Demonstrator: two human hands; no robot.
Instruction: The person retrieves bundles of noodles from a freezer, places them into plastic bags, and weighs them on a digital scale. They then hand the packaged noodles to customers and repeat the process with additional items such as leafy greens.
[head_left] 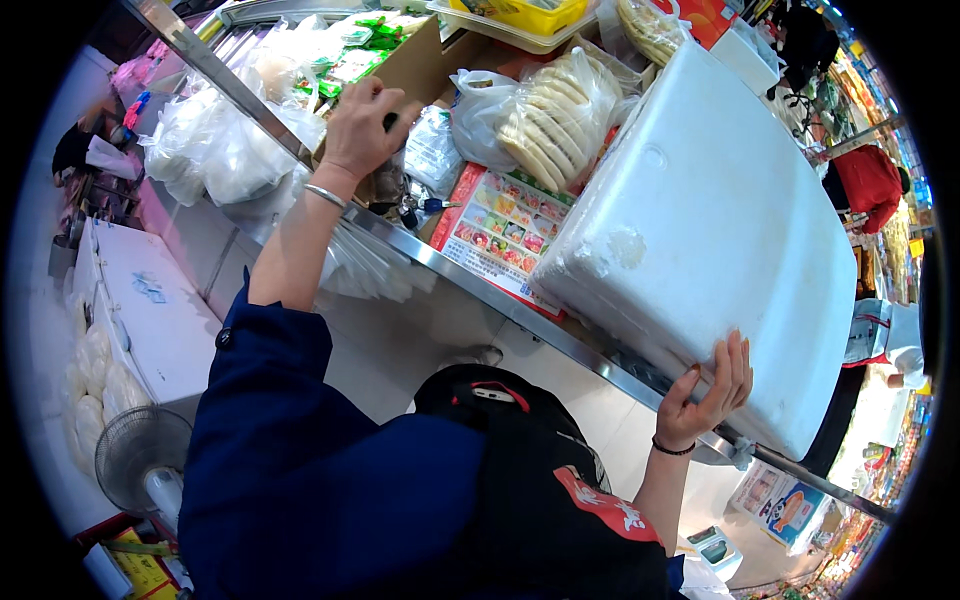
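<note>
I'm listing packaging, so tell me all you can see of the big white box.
The white box is blocky with rounded edges and looks like foam. Its broad upper face is mostly smooth, with a rough, pitted patch toward the left corner and a faint round mark. It lies slantwise across the right part of the metal-edged counter, beside a clear bag of flat round breads. The right hand touches its near edge. Its inside is hidden.

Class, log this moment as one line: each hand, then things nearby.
left hand: at carton, grip unclear | right hand: open, against foam box | nearby: bagged flatbreads, plastic bags
</note>
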